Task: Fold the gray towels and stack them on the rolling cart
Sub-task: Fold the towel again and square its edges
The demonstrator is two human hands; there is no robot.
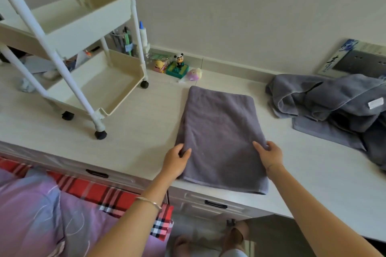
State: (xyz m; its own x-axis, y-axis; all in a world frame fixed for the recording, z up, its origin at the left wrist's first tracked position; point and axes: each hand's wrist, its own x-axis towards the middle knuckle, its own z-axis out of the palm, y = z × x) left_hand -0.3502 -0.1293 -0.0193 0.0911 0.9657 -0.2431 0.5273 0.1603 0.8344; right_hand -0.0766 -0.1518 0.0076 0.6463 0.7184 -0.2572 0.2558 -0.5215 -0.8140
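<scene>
Gray folded towel lies flat on the pale countertop, between the white rolling cart and a heap of unfolded gray towels. The left hand pinches its left edge and the right hand grips its right edge, thumbs on top.

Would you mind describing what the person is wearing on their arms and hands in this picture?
The left forearm and right forearm are bare, with no sleeve in view. Neither the left hand nor the right hand wears a glove. A thin, pale bracelet circles the left wrist. No watch shows.
</scene>
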